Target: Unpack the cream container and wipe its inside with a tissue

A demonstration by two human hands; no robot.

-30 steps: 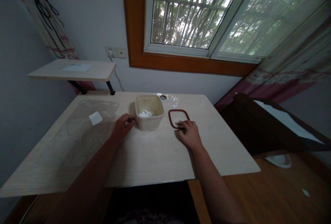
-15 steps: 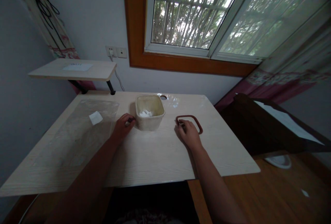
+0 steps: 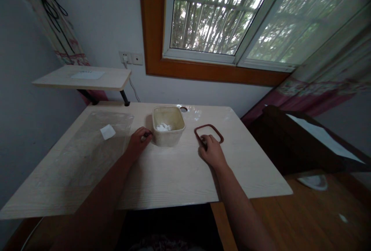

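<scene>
Pinching the red-brown rounded-square frame (image 3: 211, 126) near-left with closed fingers, right hand (image 3: 213, 153) has it right of the open square container (image 3: 168, 139), not on it; white pieces (image 3: 164, 127) already inside, left hand (image 3: 138, 141) alongside, grip unclear.

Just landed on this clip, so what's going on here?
A person works at a pale desk. The right hand holds a reddish-brown ring by its near left side. The left hand is beside a cream tub with white pieces inside; whether it grips anything is unclear. Farther left, a white square lies on a clear sheet.
</scene>
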